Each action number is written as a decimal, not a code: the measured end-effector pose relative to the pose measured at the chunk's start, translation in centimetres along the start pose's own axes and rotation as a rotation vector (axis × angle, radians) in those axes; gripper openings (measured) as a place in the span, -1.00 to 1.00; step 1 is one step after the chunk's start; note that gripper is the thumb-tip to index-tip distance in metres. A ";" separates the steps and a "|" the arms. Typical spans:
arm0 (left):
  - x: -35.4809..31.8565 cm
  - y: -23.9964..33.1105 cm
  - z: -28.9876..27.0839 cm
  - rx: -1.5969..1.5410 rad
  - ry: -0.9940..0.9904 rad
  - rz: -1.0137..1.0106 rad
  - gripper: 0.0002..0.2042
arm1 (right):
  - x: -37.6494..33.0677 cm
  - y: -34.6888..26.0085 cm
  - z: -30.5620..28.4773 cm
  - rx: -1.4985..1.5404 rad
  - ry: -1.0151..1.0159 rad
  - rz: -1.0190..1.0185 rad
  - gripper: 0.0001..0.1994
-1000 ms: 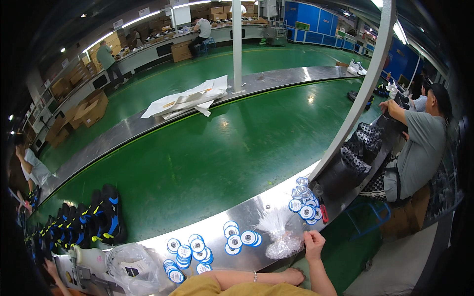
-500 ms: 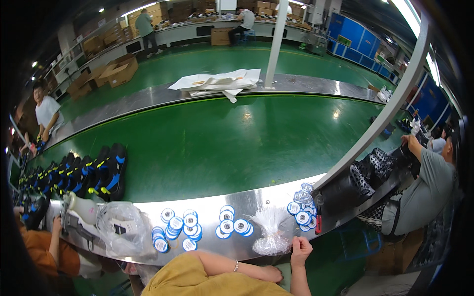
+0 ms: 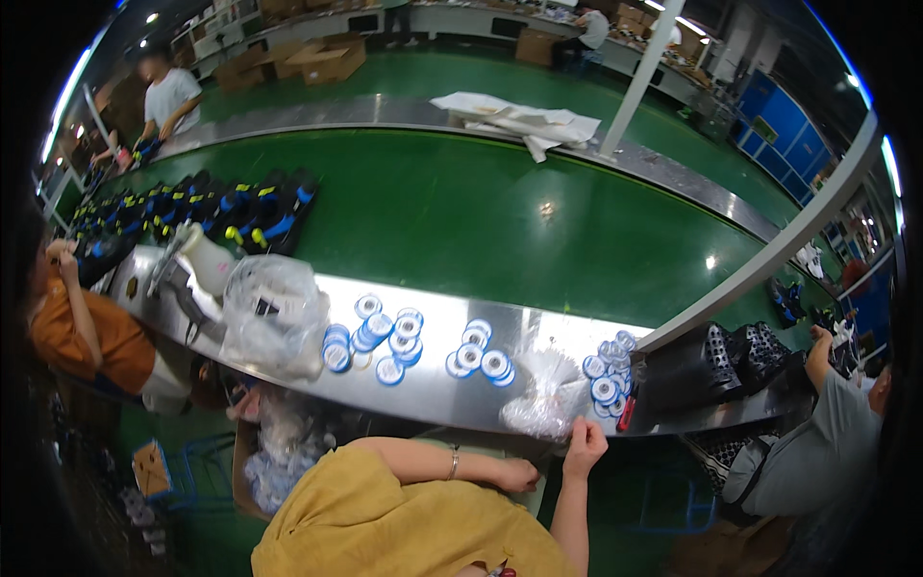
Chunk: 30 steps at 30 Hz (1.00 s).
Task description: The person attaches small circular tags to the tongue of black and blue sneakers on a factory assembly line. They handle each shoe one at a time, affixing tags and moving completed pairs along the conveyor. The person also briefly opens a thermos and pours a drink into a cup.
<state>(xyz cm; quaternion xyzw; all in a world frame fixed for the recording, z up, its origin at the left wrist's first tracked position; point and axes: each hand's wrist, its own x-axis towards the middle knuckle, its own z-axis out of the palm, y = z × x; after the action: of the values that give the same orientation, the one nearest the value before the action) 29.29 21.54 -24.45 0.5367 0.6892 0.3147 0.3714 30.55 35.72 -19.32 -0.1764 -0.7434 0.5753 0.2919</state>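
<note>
The left hand point(image 3: 519, 474) curls loosely near the bench point(image 3: 433, 404); at its two o'clock, the right hand point(image 3: 584, 447) bunches thumb and fingertips close, though whether either grips anything I cannot tell. Toward the right's eleven o'clock lies a clear plastic bundle point(image 3: 536, 404); farther, at twelve, white sheets point(image 3: 524, 120).

Green belt point(image 3: 433, 212) runs mid-room, glossy, lamp reflections on it. Steel worktop point(image 3: 433, 399) along its near side, metal ledge point(image 3: 365, 112) along its far side. Beyond the belt: green floor point(image 3: 442, 72), open cardboard boxes point(image 3: 332, 60), then long pale counter point(image 3: 481, 24). White post point(image 3: 642, 77) at belt's far edge, blue enclosure point(image 3: 798, 149) beyond its right end. Strip light point(image 3: 72, 91) above its left end.
</note>
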 end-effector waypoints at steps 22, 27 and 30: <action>-13.4 2.1 -0.4 -0.363 0.775 -0.028 -0.81 | 1.5 0.2 0.0 0.160 -0.047 0.071 -0.76; -23.9 -5.9 0.5 -0.792 1.265 -0.474 -0.85 | 1.2 -1.5 -0.5 0.374 0.067 0.225 -0.75; -29.3 -19.3 7.5 -0.137 1.374 -0.918 -0.70 | -0.1 -4.5 0.5 0.167 0.097 0.116 -0.76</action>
<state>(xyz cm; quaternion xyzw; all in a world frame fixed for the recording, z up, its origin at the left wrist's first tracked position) 30.22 -11.07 -39.37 -0.1334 0.8924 0.4309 -0.0091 30.65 34.07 -15.11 -0.2218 -0.6666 0.6419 0.3072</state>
